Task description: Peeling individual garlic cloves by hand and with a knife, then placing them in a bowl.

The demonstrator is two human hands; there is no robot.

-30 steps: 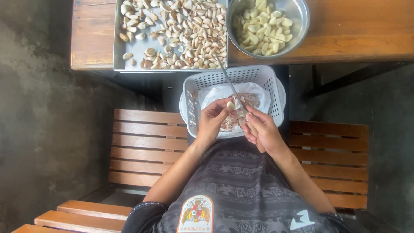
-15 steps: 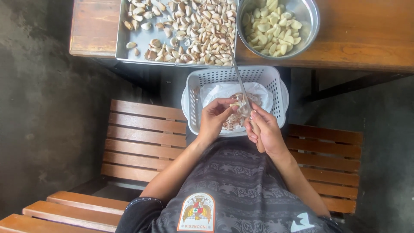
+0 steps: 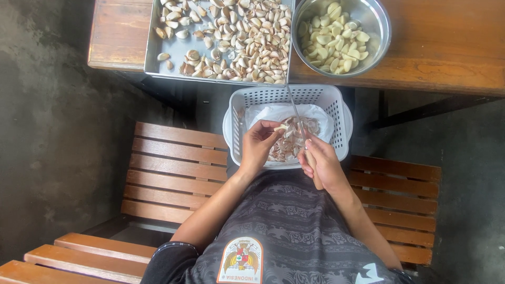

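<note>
Up close, a garlic clove (image 3: 282,128) is pinched in the left hand (image 3: 259,144) over a white basket, with a knife (image 3: 296,113) in the right hand (image 3: 322,164).

The clove sits at the left fingertips, just left of the thin blade, and the two look to touch or nearly so; the blade's long axis runs up and away from the person toward the table, its tip near the tray's edge. The right hand is closed round the handle (the handle itself is hidden in the fist). Below both hands, the white basket (image 3: 336,108), lined with white plastic, holds papery skins. On the wooden table (image 3: 447,47), the metal tray (image 3: 152,58) carries unpeeled cloves, and the steel bowl (image 3: 384,31) just right of it holds peeled ones.
</note>
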